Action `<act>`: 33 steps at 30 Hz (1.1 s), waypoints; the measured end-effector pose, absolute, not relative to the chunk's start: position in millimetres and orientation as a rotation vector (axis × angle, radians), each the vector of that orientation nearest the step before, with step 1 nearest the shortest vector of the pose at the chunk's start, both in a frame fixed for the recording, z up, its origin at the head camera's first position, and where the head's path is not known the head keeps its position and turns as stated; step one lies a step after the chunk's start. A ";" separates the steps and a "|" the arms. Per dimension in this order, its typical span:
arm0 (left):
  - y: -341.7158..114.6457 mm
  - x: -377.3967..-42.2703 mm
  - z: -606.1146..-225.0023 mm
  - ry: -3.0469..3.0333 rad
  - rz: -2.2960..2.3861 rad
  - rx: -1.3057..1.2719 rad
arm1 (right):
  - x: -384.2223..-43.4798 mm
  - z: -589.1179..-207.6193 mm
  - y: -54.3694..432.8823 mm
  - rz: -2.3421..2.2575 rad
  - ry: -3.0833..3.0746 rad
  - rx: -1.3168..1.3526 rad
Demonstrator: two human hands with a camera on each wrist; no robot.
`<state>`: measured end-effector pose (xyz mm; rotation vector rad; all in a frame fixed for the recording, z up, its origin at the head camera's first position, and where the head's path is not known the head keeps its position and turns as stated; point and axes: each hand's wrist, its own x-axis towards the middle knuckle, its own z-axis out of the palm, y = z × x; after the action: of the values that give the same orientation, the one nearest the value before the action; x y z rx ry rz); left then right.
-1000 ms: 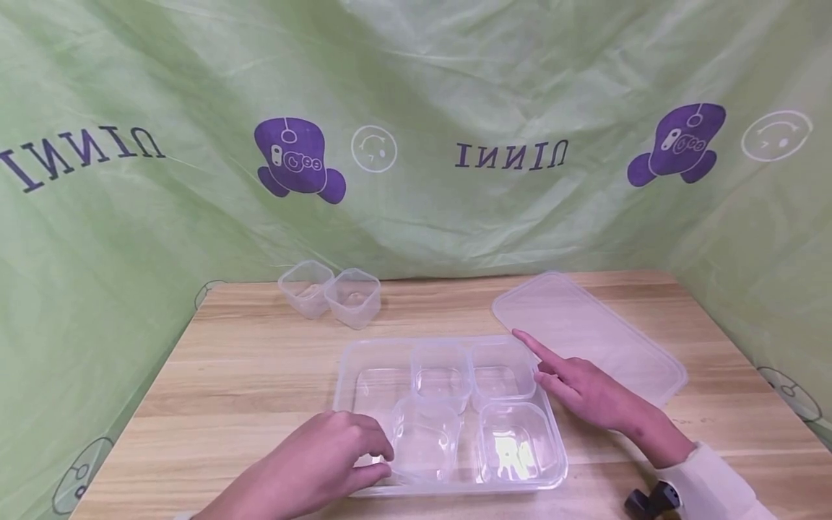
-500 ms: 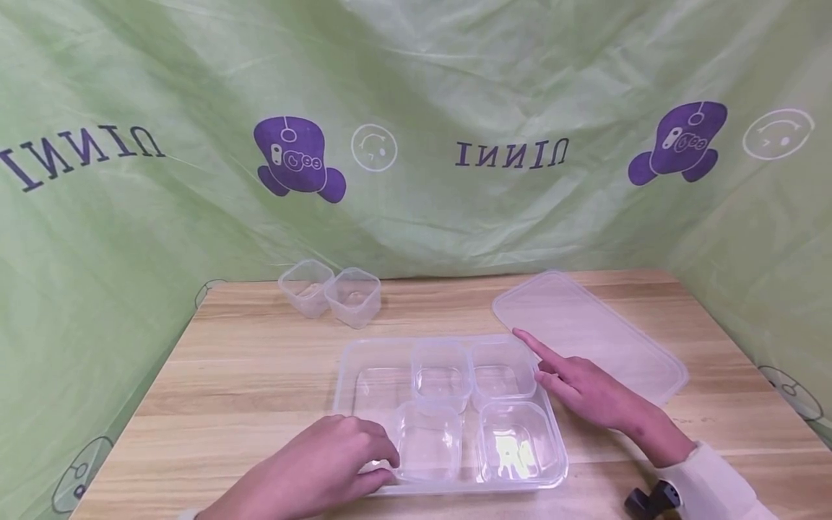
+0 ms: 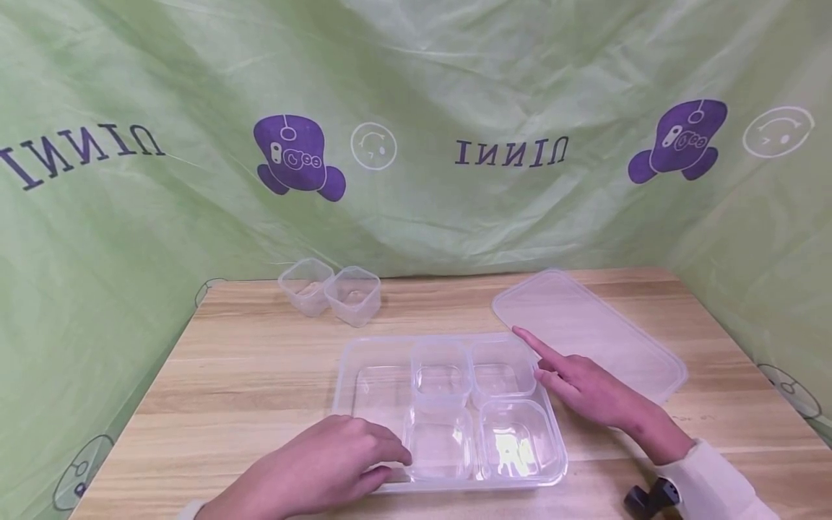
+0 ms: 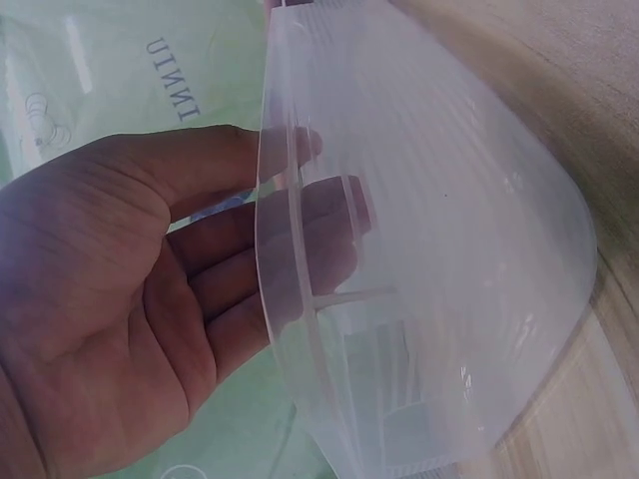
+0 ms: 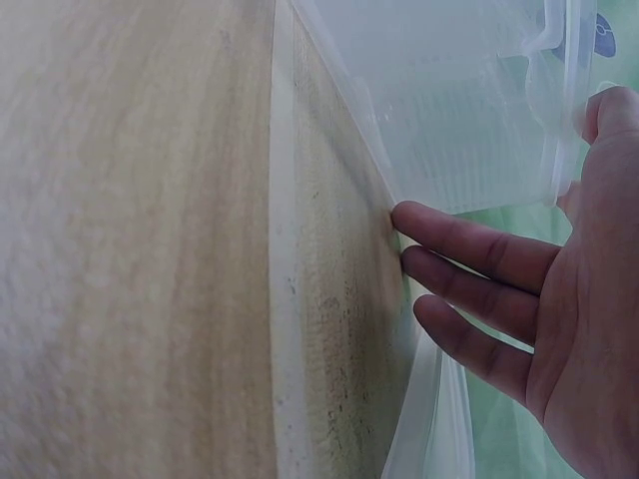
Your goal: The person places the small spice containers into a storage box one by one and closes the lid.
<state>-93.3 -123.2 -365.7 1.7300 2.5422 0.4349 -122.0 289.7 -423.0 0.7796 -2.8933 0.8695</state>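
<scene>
As the cup (image 3: 438,442) looks light, stiff and slick, we'd pinch its rim; left hand (image 3: 325,462) relaxed beside it, right hand (image 3: 588,390) loosely extended beside the box (image 3: 380,390).

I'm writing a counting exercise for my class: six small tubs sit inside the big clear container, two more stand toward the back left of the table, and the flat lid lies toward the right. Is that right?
Not quite: the head view shows four small tubs inside the big clear container, not six. The rest is right.
</scene>
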 end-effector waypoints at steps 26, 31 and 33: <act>-120.3 -93.4 -361.9 2.485 0.428 1.690 | -123.7 -423.6 289.8 0.857 -2.908 0.766; -120.5 -93.7 -361.8 2.491 0.411 1.699 | -124.2 -423.8 289.6 0.855 -2.904 0.775; -120.8 -93.8 -361.9 2.493 0.408 1.711 | -124.4 -424.0 289.3 0.865 -2.896 0.784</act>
<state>-93.8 -120.8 -361.9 1.7105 2.4931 0.4082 -124.4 289.3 -424.0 0.7838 -2.8964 0.8653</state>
